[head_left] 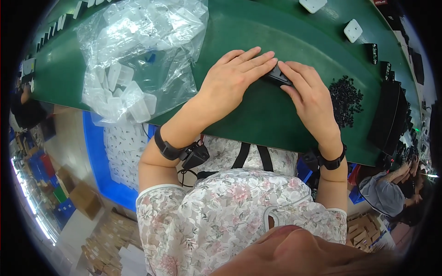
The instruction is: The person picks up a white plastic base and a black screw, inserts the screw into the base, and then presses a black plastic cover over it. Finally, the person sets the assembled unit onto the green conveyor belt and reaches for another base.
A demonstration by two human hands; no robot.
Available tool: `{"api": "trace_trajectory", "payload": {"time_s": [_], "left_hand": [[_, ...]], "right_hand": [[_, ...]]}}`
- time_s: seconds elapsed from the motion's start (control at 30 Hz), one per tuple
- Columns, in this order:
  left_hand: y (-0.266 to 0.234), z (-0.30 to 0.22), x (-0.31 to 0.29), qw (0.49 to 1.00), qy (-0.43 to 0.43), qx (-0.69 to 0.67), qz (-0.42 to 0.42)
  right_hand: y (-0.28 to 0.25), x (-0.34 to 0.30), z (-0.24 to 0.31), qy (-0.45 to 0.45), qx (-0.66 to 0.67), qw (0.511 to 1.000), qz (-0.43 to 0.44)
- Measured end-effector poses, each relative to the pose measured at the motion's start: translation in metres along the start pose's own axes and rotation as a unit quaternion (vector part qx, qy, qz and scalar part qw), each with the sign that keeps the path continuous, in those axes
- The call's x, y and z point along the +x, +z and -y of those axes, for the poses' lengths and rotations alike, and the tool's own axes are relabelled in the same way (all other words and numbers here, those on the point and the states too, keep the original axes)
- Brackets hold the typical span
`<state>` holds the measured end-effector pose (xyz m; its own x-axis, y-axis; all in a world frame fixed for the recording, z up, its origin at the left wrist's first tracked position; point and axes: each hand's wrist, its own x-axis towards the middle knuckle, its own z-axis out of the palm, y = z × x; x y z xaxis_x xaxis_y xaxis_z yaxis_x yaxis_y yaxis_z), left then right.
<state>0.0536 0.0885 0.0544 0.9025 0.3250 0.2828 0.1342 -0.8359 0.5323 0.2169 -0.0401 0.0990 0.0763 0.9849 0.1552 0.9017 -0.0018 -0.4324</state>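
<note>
A small black plastic case (277,76) lies on the green tabletop between my hands. My left hand (234,79) stretches its fingers, close together, over the case's left end; its thumb mostly stays out of sight. From the other side my right hand (307,91) grips the case between thumb and fingers, the index fingertip at its upper edge. Both hands cover much of it, so its exact kind cannot be made out. To the right of my right hand is a loose heap of small black plastic parts (345,100).
On the left a clear plastic bag (142,55) holds translucent white boxes. Below it, a blue bin (96,156) contains many clear bagged pieces. White square devices (353,31) stand at the far right, with a dark box (387,117) at the table's right edge. Other people work on both sides.
</note>
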Motion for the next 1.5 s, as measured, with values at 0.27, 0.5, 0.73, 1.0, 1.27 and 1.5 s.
{"api": "trace_trajectory", "payload": {"time_s": [0.27, 0.5, 0.73, 1.0, 1.27, 1.5], "left_hand": [[-0.003, -0.007, 0.0, 0.999, 0.0, 0.052, 0.001], [0.0, -0.004, 0.001, 0.994, 0.017, 0.106, -0.001], [0.021, 0.006, 0.035, 0.992, 0.006, -0.038, -0.117], [0.018, -0.02, 0.033, 0.933, -0.176, -0.311, -0.04], [0.016, -0.02, 0.068, 0.888, -0.233, -0.396, -0.029], [0.023, 0.049, 0.126, 0.872, -0.263, -0.361, -0.2]], "right_hand": [[0.013, -0.009, 0.009, 0.027, -0.041, 0.998, -0.037], [0.013, -0.003, 0.003, 0.045, 0.023, 0.998, -0.025], [0.003, 0.005, -0.042, 0.15, 0.389, 0.908, -0.032], [0.003, -0.011, -0.034, 0.162, 0.352, 0.92, -0.064], [0.019, -0.006, -0.045, 0.113, 0.379, 0.876, -0.277], [0.006, -0.012, -0.05, 0.113, 0.354, 0.88, -0.297]]}}
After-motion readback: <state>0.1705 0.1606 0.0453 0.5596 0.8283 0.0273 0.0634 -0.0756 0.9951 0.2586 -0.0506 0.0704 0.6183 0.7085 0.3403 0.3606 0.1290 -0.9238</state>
